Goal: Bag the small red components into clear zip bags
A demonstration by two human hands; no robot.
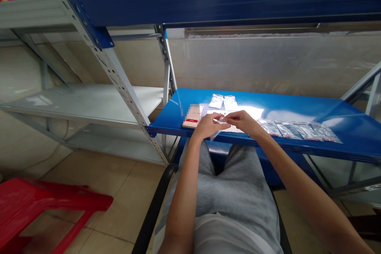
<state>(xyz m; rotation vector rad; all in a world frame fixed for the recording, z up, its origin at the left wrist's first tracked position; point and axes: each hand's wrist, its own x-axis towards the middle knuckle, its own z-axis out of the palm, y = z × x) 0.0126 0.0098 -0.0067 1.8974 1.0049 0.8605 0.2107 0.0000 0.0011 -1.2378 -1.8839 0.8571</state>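
Two bare hands meet above a blue steel shelf (297,107), seen from the person's own head. The left hand (210,125) is curled nearly closed, its thumb and forefinger pinching a small clear plastic bag (220,120), whose lower corner hangs past the shelf's front edge. The right hand (242,122) reaches in from the other side, half closed, with its fingertips (229,116) on top of the same bag. The bag is small and the fingers cover much of it, so whether this hand truly grips it cannot be told. Beneath the hands lies a white sheet of paper (235,129). Just to their left sits a pale smartphone (193,116) with a red bar and a blurred patch. Two white packets (223,102) lie side by side beyond the hands, and four clear bags (297,131) holding small red items form a row to the right. Below, grey shorts (238,182) cover the person's lap, and a red plastic stool (38,202) stands on the tiled floor at lower left.
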